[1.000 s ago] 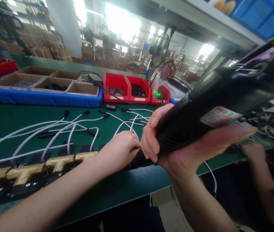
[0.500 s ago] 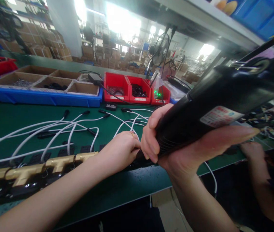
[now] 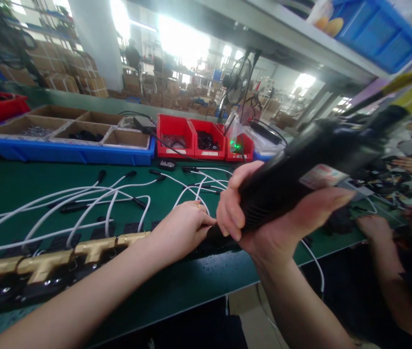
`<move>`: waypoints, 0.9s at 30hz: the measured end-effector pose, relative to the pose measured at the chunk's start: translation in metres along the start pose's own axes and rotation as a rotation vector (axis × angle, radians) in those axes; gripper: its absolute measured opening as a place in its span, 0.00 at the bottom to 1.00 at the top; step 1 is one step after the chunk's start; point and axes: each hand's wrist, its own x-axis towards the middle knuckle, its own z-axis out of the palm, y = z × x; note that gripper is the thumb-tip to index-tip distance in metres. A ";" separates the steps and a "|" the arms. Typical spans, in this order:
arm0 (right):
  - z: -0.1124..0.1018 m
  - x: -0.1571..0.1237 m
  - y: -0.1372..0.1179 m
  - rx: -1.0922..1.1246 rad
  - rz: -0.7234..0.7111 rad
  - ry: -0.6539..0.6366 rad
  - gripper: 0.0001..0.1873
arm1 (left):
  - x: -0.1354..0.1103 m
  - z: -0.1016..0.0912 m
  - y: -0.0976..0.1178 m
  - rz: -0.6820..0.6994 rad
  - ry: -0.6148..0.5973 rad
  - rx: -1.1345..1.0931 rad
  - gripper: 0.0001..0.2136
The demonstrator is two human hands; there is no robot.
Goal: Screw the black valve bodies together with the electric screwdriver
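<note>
Black power tool (image 3: 296, 167) tilted above desk (image 3: 206, 274) front edge, right hand (image 3: 273, 235) wrapped around handle. Left hand (image 3: 186, 223) just beside tool's lower end; fingertips hidden, can't tell what it grips. Risk: tip slipping off-line could catch left fingers, too close. Loose white cables (image 3: 108, 213) behind could snag wrist. Brass fittings (image 3: 95, 247) near left forearm; bump could shift row.

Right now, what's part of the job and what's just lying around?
Probably the job: black tool gripped in the right hand; row of brass fittings; white cables.

Seemingly just around, untouched: red bins; blue tray; fan; blue crate on the shelf.
</note>
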 end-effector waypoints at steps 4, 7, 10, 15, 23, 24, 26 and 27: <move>0.006 0.000 -0.012 0.041 0.034 -0.035 0.34 | -0.012 -0.011 0.007 0.003 0.007 0.059 0.08; 0.008 -0.002 -0.010 0.048 0.029 -0.081 0.34 | -0.025 -0.018 0.011 -0.025 -0.006 0.114 0.06; 0.008 -0.003 -0.004 0.042 0.025 -0.080 0.34 | -0.034 -0.019 0.010 -0.059 -0.033 0.118 0.07; 0.006 -0.004 0.004 0.002 0.011 -0.060 0.35 | -0.038 -0.013 0.004 -0.038 -0.008 0.076 0.09; 0.007 -0.005 0.007 0.004 0.031 -0.057 0.34 | -0.038 -0.011 0.000 0.003 0.007 0.054 0.08; 0.008 -0.005 0.007 0.008 0.036 -0.054 0.34 | -0.038 -0.011 0.000 0.001 0.010 0.057 0.09; 0.008 -0.005 0.009 0.018 0.045 -0.039 0.33 | -0.038 -0.011 0.001 -0.003 0.022 0.058 0.09; 0.008 -0.005 0.010 0.016 0.045 -0.035 0.33 | -0.038 -0.011 0.001 -0.001 0.025 0.057 0.10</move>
